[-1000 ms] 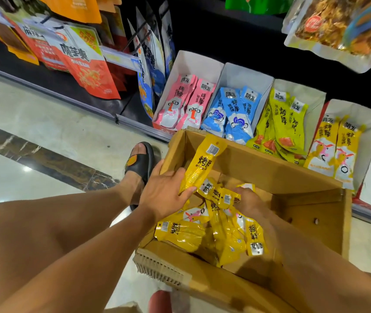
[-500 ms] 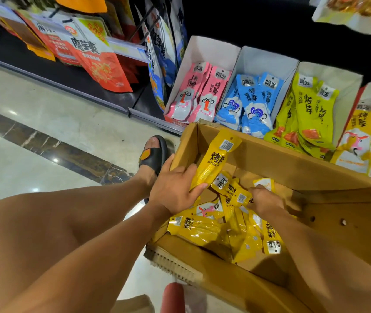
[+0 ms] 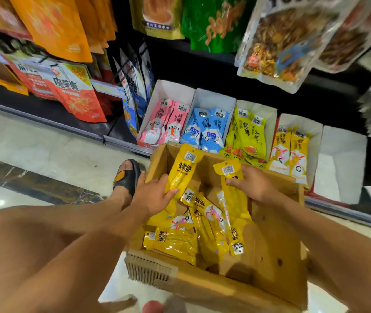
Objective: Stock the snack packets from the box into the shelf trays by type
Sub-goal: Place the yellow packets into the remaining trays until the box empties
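Note:
An open cardboard box (image 3: 270,249) sits in front of me with several yellow snack packets (image 3: 180,241) lying in it. My left hand (image 3: 153,195) grips one yellow packet (image 3: 183,170) upright at the box's left wall. My right hand (image 3: 252,185) holds a second yellow packet (image 3: 233,199) lifted over the pile. Behind the box, white shelf trays hold pink packets (image 3: 168,125), blue packets (image 3: 207,127), lime-yellow packets (image 3: 249,134) and yellow packets (image 3: 289,147).
A further white tray (image 3: 338,163) stands at the right end of the row. Large snack bags (image 3: 277,39) hang above the trays and at the left (image 3: 73,93). My sandalled foot (image 3: 127,177) rests on the tiled floor left of the box.
My right hand has risen out of the pile holding a yellow packet. My left hand keeps its packet in place. The view has tilted up toward the shelf.

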The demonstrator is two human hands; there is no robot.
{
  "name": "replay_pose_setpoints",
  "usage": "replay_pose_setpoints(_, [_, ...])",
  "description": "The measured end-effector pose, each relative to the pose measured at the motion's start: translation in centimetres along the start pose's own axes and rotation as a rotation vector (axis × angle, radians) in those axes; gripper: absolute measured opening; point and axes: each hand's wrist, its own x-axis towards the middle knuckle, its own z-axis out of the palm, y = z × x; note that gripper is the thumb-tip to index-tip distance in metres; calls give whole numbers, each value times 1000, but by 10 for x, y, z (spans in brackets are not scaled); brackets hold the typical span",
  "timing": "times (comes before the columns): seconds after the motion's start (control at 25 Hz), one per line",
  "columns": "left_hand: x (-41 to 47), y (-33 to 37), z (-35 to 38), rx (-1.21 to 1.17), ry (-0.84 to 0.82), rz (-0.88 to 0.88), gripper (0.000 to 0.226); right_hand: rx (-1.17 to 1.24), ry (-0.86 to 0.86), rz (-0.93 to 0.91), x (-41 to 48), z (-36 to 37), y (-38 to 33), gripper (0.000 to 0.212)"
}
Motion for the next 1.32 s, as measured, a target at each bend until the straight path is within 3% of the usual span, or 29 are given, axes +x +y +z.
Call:
replay_pose_setpoints(0.12, [5,16,-19,-187,-22,-48,51,194,196,-45,-16,-48,-36,30])
replay_pose_setpoints(0.28, [8,67,-83,-573,53,66,45,555,309,-114,-34,-97,-65,29])
replay_pose_setpoints(0.48, [16,118,-143,-803,10,81,33,1118,204,12,-58,-117,-79,42])
replay_pose_setpoints(0.68, [28,158,-150,-1332,-151,-49,33,1305,199,129,-67,-119,-84,43])
replay_pose_setpoints(0.76, [33,168,-145,-1497,-222,-98,23,1326,192,191,-64,-123,-85,40])
replay_pose_setpoints(0.8, [37,168,-143,-1515,-253,-124,23,1328,181,212,-60,-125,-83,42])
replay_pose_setpoints(0.88, [44,166,-144,-1523,-309,-170,54,1305,134,258,-53,-128,-79,47])
replay_pose_setpoints(0.96, [52,162,-147,-1562,-314,-203,68,1275,98,279,-46,-131,-75,43])
replay_pose_setpoints(1.12, [58,163,-153,-1486,-182,-187,31,1273,73,323,-38,-135,-70,31])
replay_pose_setpoints(1.2, [65,161,-148,-1432,-96,-160,25,1225,75,319,-34,-134,-66,18])
replay_pose_setpoints(1.32, [69,157,-138,-1297,4,-145,19,1115,228,250,-33,-130,-62,20])
